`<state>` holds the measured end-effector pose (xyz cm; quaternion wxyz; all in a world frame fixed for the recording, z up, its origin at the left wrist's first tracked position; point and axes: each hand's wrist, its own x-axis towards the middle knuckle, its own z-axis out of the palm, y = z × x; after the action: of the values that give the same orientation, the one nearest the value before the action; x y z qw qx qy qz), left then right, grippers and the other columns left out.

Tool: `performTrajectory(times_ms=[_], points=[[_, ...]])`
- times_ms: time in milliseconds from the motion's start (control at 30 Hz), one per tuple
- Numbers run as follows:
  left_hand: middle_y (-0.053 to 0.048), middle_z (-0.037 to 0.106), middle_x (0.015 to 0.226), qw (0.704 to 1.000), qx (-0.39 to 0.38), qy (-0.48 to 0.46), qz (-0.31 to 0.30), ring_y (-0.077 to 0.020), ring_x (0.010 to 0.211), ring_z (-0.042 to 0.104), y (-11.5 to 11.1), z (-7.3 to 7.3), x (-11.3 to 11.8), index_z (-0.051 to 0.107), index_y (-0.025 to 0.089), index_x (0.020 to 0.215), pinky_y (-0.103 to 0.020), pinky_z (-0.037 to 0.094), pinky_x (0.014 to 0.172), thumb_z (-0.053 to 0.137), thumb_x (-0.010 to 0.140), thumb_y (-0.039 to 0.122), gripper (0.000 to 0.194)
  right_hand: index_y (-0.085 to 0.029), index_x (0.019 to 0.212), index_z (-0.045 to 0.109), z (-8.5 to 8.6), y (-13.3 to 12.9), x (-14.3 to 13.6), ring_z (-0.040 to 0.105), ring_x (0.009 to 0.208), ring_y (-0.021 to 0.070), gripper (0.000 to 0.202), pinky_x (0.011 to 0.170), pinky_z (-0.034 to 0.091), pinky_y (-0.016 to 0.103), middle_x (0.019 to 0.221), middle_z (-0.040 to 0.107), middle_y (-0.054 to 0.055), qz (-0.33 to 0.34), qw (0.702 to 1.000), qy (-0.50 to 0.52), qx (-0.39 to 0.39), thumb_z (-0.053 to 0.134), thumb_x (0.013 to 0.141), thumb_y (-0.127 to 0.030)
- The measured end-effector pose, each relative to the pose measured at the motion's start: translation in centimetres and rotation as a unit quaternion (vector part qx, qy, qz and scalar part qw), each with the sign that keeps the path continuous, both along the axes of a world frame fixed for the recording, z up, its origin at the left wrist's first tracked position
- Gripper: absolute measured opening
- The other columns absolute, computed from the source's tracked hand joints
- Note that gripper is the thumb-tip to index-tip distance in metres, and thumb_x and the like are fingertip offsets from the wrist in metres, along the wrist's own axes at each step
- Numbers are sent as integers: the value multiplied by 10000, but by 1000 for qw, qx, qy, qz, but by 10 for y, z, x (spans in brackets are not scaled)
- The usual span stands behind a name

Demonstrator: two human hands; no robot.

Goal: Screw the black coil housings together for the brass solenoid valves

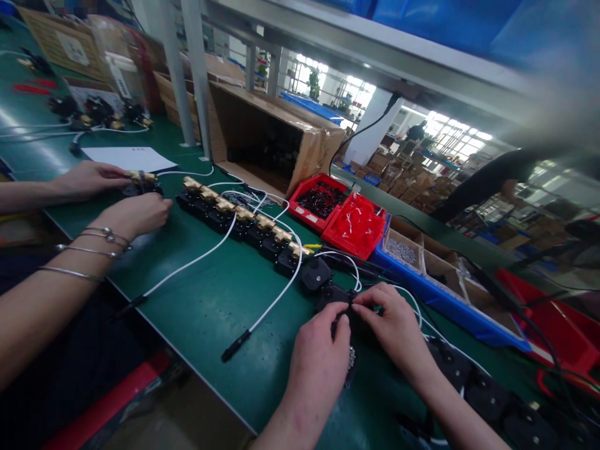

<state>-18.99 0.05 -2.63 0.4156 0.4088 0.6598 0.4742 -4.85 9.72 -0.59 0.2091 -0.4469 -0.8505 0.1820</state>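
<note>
My left hand (321, 356) and my right hand (396, 322) meet fingertip to fingertip over a black plastic housing (332, 295) on the green bench. Both pinch at its near edge; whatever small part sits between the fingers is hidden. Right beside it lies another black housing (316, 274). Below my left hand's fingers shows a small heap of silvery screws (351, 357), partly covered. A row of black units with brass valve bodies (244, 214) runs up and left, trailing white cables, one ending in a black connector (235, 345).
On the left, a co-worker's hands (135, 212) handle a brass-and-black unit (142, 181). Red bins (307, 219) of small parts and a blue divided tray (450, 309) line the back. Behind stands an open cardboard box (309, 159). More black housings (487, 390) lie at right.
</note>
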Motion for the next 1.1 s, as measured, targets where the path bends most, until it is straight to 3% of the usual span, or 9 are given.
performTrajectory(times_ms=[300, 467, 633, 833, 1100], points=[[-37, 760, 1158, 1000, -12, -21, -9, -220, 1104, 688, -3, 0, 1, 711, 311, 1229, -341, 486, 991, 475, 959, 367, 363, -250, 966, 688, 16, -13, 6, 616, 958, 218, 216, 848, 469, 350, 1004, 684, 29, -38, 994, 65, -79, 569, 953, -429], [-55, 765, 1123, 1000, -8, -28, -13, -223, 1092, 691, -4, 1, 5, 715, 287, 1221, -346, 490, 983, 473, 955, 367, 369, -255, 995, 693, 20, -17, 11, 648, 837, 204, 244, 732, 504, 311, 937, 716, 9, -59, 986, 73, -135, 570, 958, -463], [-67, 761, 1161, 1000, -12, -14, -11, -235, 1125, 684, -3, -2, 6, 716, 268, 1238, -355, 486, 1010, 473, 953, 363, 386, -247, 949, 703, 10, -10, 8, 641, 916, 237, 211, 817, 494, 360, 968, 707, 41, -48, 994, 67, -72, 602, 936, -431], [-51, 744, 1233, 1000, -4, -7, -12, -234, 1138, 684, -4, -7, 8, 715, 273, 1259, -367, 485, 1044, 463, 963, 357, 397, -218, 905, 701, -2, -10, 2, 560, 1006, 257, 163, 933, 379, 440, 966, 660, 48, 11, 999, 20, 44, 612, 948, -348], [-32, 751, 1215, 1000, -3, 5, -15, -234, 1100, 694, -2, -5, 9, 716, 304, 1237, -369, 498, 1004, 473, 962, 342, 369, -184, 904, 676, -4, -4, 2, 566, 970, 216, 173, 910, 425, 410, 953, 635, 25, 30, 997, -45, 62, 607, 983, -322]])
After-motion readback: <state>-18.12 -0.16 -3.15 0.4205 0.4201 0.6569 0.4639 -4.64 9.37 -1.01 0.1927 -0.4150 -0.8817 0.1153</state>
